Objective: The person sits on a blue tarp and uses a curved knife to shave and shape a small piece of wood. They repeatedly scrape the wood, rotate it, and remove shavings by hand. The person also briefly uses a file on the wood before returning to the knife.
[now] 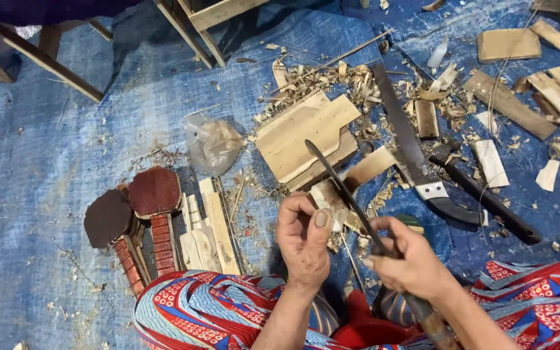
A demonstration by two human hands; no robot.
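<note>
Wooden piece [329,202] sits pinched in the left hand [304,238] — nearer it than the right. Right hand [411,262] clenches a knife [348,194], its blade slanting up-left across the piece.

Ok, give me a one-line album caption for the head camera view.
Right hand works a knife on a wood piece held by the left hand, over a chip-strewn blue tarp.

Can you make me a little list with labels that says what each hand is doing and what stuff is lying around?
Left hand: pinches a small pale wooden piece
Right hand: grips a long dark-bladed knife, blade against the wood
Ground: blue woven tarp, scattered wood shavings
Ahead: stacked pale wooden boards, large black-handled saw
Left side: two dark red octagonal paddles
</note>
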